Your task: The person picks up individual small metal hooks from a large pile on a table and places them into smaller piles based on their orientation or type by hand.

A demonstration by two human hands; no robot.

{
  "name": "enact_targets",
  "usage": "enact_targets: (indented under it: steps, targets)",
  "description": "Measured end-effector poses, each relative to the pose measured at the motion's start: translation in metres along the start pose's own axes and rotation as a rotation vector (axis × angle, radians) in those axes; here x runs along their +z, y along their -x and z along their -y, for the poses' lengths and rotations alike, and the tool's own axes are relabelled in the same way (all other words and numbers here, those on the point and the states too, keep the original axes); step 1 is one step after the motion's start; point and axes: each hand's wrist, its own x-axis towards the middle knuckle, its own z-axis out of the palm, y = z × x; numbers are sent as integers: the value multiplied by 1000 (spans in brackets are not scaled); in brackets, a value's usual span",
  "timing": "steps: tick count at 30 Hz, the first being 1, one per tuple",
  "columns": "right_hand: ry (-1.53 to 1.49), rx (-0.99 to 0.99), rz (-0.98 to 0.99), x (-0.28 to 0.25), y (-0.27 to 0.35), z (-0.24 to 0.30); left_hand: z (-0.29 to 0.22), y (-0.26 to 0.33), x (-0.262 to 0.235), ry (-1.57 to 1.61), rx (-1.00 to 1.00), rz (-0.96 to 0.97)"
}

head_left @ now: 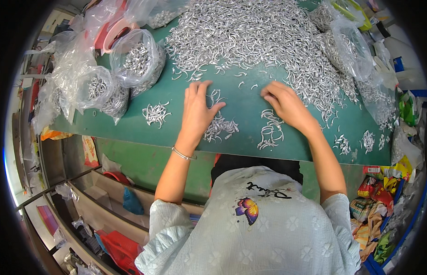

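Note:
A big heap of small curved silver metal pieces [259, 36] covers the far half of the green table [177, 91]. My left hand [197, 110] lies flat on the table with fingers spread, next to a small cluster of the pieces [220, 127]. My right hand [284, 104] rests palm down with fingers curled at the heap's near edge, touching loose pieces; whether it pinches any is hidden. Another small pile [271, 130] lies just below it. A thin bracelet [182, 154] circles my left wrist.
Clear plastic bags filled with the same pieces stand at the left [138, 62] and right [346, 46]. A small pile [156, 113] lies at the left front. A pink container [110, 34] sits at the back left. Colourful wrappers [378, 197] litter the floor at right.

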Motion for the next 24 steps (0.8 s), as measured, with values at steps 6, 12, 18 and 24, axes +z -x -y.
enact_targets:
  steps: [6, 12, 18, 24]
  targets:
    - [56, -191, -15, 12, -8, 0, 12, -1, 6, 8, 43, 41]
    - [76, 71, 140, -31, 36, 2, 19, 0, 5, -9, 84, 19]
    - [202, 26, 23, -29, 57, 7, 25, 5, -2, -61, 107, -20]
    - [333, -32, -61, 3, 70, 6, 39, 19, -18, -156, 50, -70]
